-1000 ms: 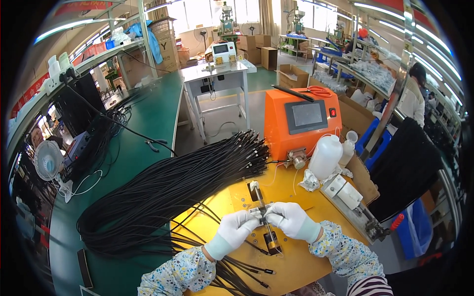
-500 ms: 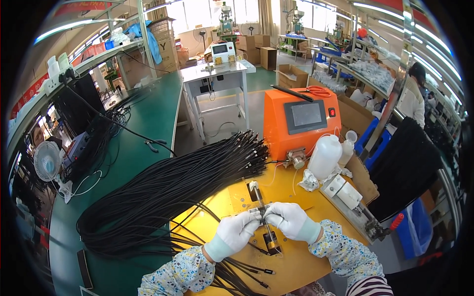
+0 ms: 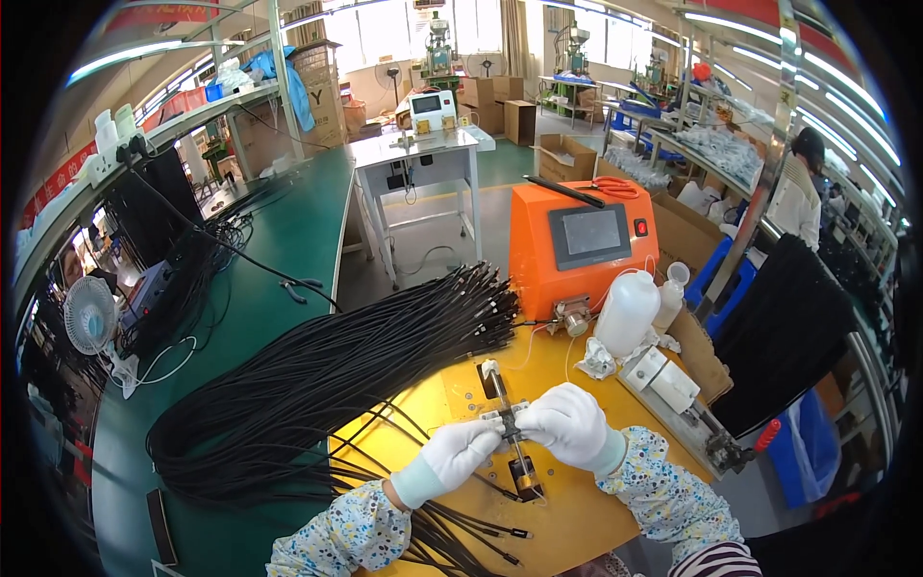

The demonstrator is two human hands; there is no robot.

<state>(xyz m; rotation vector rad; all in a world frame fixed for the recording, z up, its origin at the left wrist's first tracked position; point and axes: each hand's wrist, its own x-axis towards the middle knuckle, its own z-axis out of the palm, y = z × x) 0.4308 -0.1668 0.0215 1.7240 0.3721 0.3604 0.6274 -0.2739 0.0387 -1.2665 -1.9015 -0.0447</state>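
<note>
My left hand point(image 3: 450, 462), in a white glove, is closed with thumb and fingers pinched at the left side of a metal fixture point(image 3: 510, 420). What it pinches is too small to make out. My right hand point(image 3: 573, 427), also gloved in white, curls in from the right with its fingertips at the same fixture. Whatever lies in its fingers is hidden. The fixture sits across a metal bar on a yellow work plate point(image 3: 586, 490). Loose black cables point(image 3: 385, 474) run on the plate beside and below my left hand.
A thick bundle of black cables point(image 3: 317, 375) lies to the left on the green table point(image 3: 279, 231). Behind the plate stands an orange machine point(image 3: 532, 250) with a screen. White bottles point(image 3: 629, 313) and a lever clamp point(image 3: 663, 380) with a red handle are on the right.
My right hand has risen slightly, and its fingers are curled over more. My left hand stays at the fixture, still pinched. The whole view has shifted a little.
</note>
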